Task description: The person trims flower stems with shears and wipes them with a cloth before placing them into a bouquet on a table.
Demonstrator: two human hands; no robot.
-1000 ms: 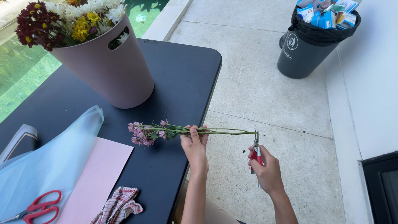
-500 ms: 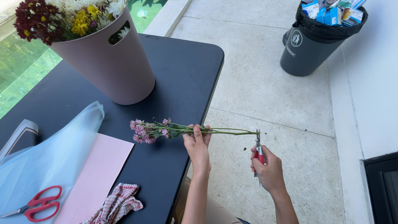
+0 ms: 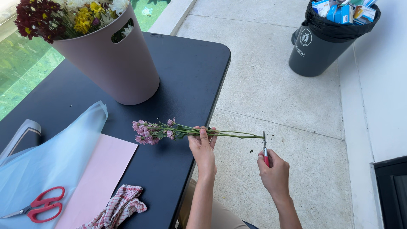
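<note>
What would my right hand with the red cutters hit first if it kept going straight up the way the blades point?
The right hand points its red-handled cutters up at the cut end of the pink flower stem held by the left hand. The blades look already at it, so the stem comes first, though depth is unclear.

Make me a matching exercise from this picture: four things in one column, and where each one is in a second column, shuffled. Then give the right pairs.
Things:
1. pink flower stems
2. red-handled scissors
3. grey bin
4. checked cloth

Places:
A. standing on the concrete floor by the wall
B. crumpled at the near edge of the black table
C. held in the left hand
D. lying on the pale blue sheet

Pairs: 1-C, 2-D, 3-A, 4-B
</note>
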